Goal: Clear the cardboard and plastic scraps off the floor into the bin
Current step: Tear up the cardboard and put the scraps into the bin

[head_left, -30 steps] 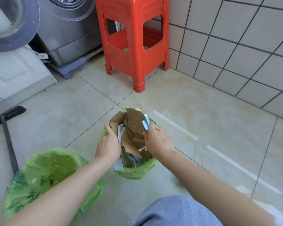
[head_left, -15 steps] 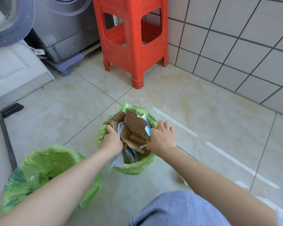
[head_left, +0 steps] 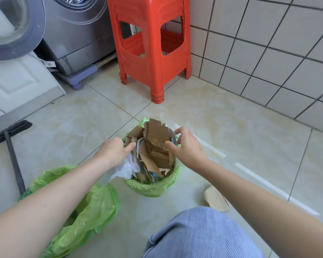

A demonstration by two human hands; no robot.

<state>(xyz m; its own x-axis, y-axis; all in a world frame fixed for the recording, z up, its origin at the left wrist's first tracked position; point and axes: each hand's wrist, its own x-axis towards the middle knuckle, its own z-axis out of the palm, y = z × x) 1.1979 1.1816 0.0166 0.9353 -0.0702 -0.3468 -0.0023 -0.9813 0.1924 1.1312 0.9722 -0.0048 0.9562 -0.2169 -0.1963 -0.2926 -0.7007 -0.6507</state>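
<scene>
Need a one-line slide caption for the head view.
Both hands, left hand and right hand, at the overfull green-lined bin; one cardboard scrap remains on the floor.

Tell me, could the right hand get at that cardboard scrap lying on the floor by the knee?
Probably yes. The cardboard scrap lies bare on the floor tiles just under the right forearm, nothing on it. The right hand is open over the bin and holds nothing.

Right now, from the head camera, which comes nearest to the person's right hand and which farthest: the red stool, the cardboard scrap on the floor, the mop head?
From the right hand:
1. Cardboard scrap, on the floor just below that forearm, near the knee.
2. Red stool, straight ahead beside the tiled wall.
3. Mop head, far off to the left, past the left hand.
</scene>
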